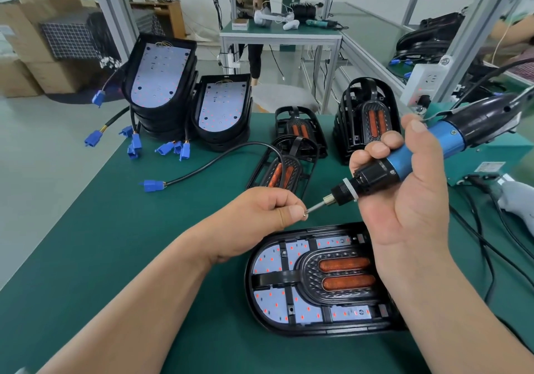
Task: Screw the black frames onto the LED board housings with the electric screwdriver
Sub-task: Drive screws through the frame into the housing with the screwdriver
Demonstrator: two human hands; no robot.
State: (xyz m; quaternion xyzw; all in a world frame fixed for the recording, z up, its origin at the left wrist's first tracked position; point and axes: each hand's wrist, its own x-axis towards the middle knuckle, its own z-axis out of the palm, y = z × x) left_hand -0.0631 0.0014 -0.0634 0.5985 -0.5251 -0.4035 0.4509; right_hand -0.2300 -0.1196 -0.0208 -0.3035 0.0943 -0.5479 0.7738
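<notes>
An LED board housing point(268, 261) lies on the green mat in front of me, with a black frame point(332, 281) carrying two orange reflectors set into it. Above it my right hand point(410, 188) grips the blue and black electric screwdriver point(410, 157), its bit pointing left and down. My left hand point(260, 220) pinches a small screw point(304, 214) against the bit's tip. More housings point(161, 73) with white LED boards are stacked at the back left. Loose black frames point(367, 119) stand in stacks at the back centre.
Blue connectors point(153, 186) on black cables lie left of the frames. A teal power unit point(488, 154) and its cables sit at the right edge. A white power strip point(424, 84) hangs on the bench post. A person stands at a far table point(277, 34).
</notes>
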